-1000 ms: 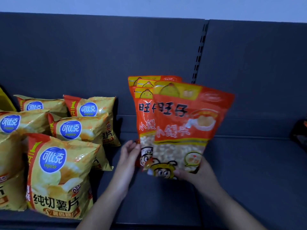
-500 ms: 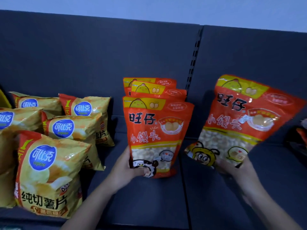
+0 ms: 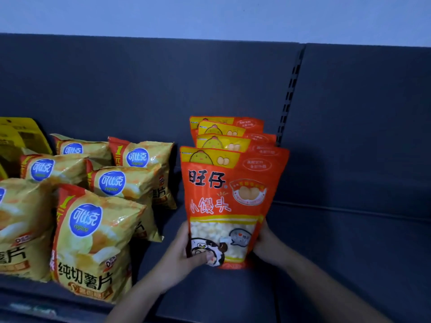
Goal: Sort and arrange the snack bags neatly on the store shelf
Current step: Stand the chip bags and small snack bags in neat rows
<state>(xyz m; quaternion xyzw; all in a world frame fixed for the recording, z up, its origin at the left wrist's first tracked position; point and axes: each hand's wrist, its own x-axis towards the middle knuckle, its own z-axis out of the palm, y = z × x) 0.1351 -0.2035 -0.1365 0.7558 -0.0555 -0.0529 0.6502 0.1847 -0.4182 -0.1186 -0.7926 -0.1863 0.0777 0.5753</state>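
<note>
Orange bun-snack bags [image 3: 229, 138], four in a row (upright); front bag [image 3: 224, 199] gripped at its lower edges by left hand [image 3: 186, 255] and right hand [image 3: 265, 243]. Yellow potato-chip bags [image 3: 93, 229] alongside.

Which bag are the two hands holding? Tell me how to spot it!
On the dark shelf, right of the yellow chip bags, orange bags stand one behind another. It is the front bag, its bottom held by the left hand and right hand. Only it shows a clear window of white puffs.
</note>
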